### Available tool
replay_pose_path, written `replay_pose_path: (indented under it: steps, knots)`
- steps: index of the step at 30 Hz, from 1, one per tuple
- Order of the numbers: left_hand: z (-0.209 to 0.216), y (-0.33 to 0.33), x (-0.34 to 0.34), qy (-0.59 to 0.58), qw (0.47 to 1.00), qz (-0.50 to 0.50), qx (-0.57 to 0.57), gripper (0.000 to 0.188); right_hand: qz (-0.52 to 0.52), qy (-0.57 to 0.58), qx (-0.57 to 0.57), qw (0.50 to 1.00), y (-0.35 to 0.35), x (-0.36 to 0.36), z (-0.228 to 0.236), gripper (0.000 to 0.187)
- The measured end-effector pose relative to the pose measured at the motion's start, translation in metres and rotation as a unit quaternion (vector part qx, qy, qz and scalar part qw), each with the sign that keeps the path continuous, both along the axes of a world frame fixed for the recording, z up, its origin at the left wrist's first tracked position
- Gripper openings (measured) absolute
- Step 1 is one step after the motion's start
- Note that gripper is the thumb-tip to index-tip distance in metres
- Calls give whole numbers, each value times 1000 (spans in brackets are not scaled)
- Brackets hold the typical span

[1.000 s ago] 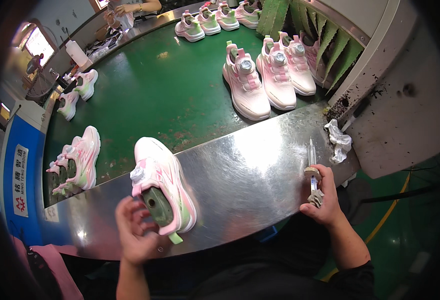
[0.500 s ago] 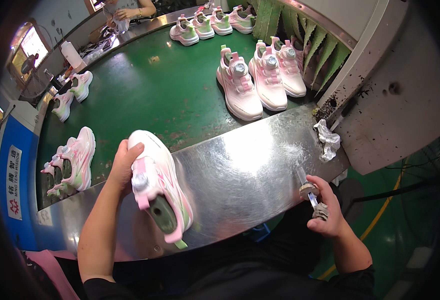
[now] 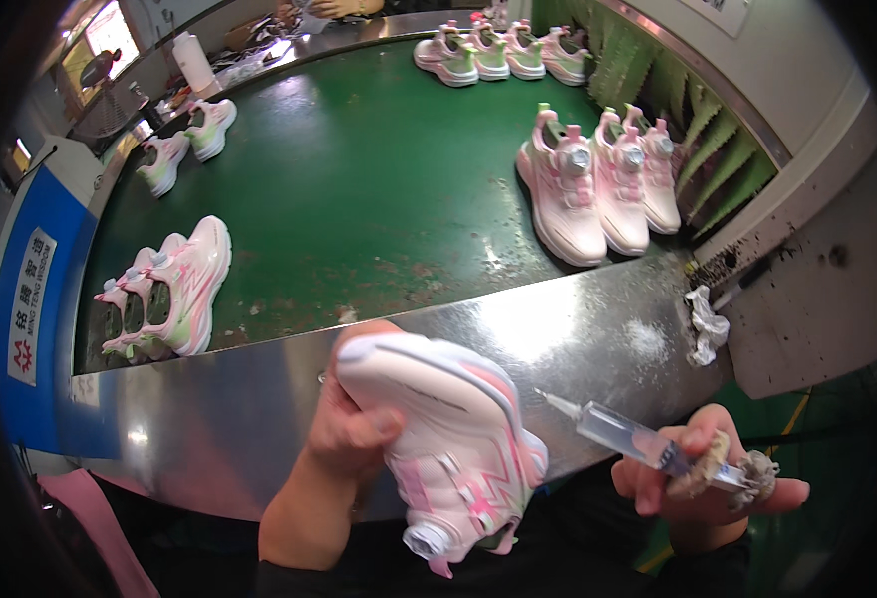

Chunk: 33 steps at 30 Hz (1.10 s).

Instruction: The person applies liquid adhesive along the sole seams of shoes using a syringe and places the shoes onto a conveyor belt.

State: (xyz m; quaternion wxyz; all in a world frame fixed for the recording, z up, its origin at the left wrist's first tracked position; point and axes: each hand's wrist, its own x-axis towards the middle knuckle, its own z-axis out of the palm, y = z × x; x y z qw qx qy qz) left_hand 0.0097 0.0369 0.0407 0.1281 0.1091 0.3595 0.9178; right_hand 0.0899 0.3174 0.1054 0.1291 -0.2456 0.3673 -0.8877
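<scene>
The pink-and-white shoe [image 3: 453, 419] is held in the air at the near edge of the steel ledge [image 3: 249, 409], tilted, its toe toward the upper left and its round silver dial [image 3: 429, 540] low, on the side nearest the wearer. The left hand [image 3: 354, 424] is clamped on the toe end: the thumb presses on the upper, and the other fingers are largely hidden behind the shoe. The right hand [image 3: 686, 503] has its fingers closed around the rear of a clear syringe [image 3: 618, 435], with one digit extended beside the plunger end, which is wrapped in a greyish lump [image 3: 755, 478]. The syringe tip points at the sole edge and lies near it; contact cannot be confirmed. On the ledge, a patch of white powder [image 3: 646, 339] lies near a crumpled white tissue [image 3: 706, 327]. Beyond is a green belt [image 3: 359, 179]. It carries a group of three similar shoes at right [image 3: 563, 204], beside green hanging flaps [image 3: 708, 130], another group at left [image 3: 197, 289], a pair at upper left [image 3: 209, 130] and a row of four at the far side [image 3: 448, 65]. A white bottle [image 3: 192, 62] stands past the belt, and a co-worker's hand [image 3: 334, 8] shows at the top edge.
</scene>
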Motion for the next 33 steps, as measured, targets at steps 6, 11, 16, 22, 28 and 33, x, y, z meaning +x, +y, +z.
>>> replay_pose_path:
  steps: [6, 11, 16, 22, 28, 33]
  knots:
    - [0, 3, 3, 134, 990, -52, -6, 63, -13, -18, 52, 998, -25, -1, 22, 71]
    - [2, -1, 4, 177, 982, -48, -33, 62, 49, -23, 66, 996, -28, -10, 25, 68]
    - [10, -3, 6, 198, 977, -55, -61, 62, 46, -19, 80, 996, -35, -8, 29, 67]
    - [14, 5, 8, 174, 982, -67, -31, 63, 10, -44, 81, 996, -39, -5, 30, 68]
    - [8, -3, 8, 212, 975, -37, -62, 61, 15, -4, 80, 997, -45, -11, 24, 68]
    - [11, 1, 8, 174, 982, -62, -27, 61, -11, -14, 108, 994, -43, -7, 33, 67]
